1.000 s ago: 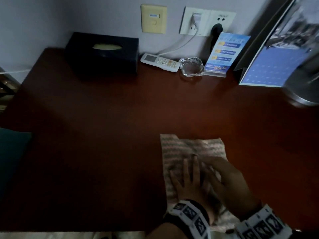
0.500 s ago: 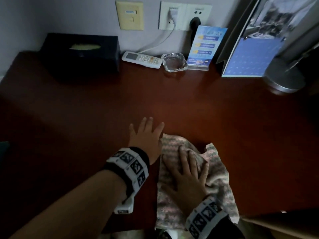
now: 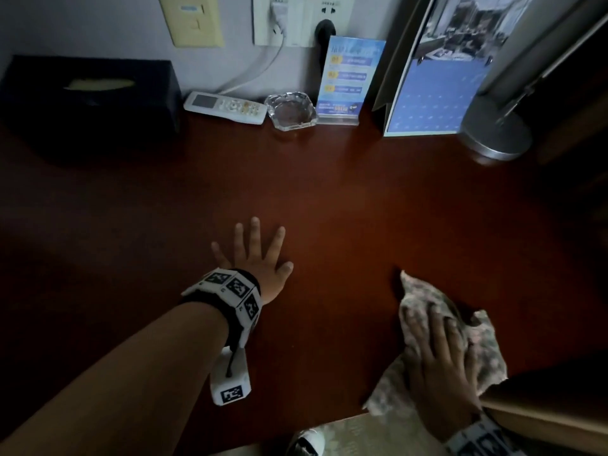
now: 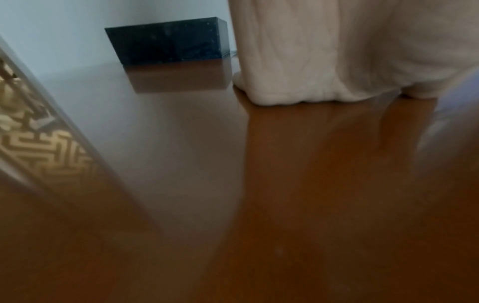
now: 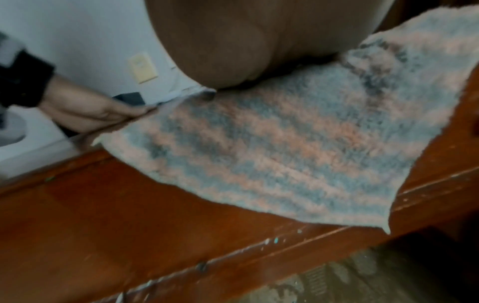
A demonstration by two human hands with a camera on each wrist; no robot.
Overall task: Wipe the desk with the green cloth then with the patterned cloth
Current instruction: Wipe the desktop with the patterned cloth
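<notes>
Second step, patterned-cloth wipe: right hand point(image 3: 441, 360) flat, fingers straight, pressing cloth point(image 3: 424, 311) at desk point(image 3: 329, 199) near-right edge; left hand point(image 3: 255, 258) spread on bare wood; next likely sweeping cloth across unwiped surface.

The patterned cloth point(image 3: 473, 337) is a fluffy textile with alternating pink and grey-blue zigzag stripes. It lies rumpled on the desk point(image 3: 329, 199), near the front edge toward the right end, one corner overhanging that edge. The right hand point(image 3: 441, 363) presses flat on it, fingers extended. The desk is glossy reddish-brown wood; its front edge shows chipped paint in the right wrist view.
</notes>
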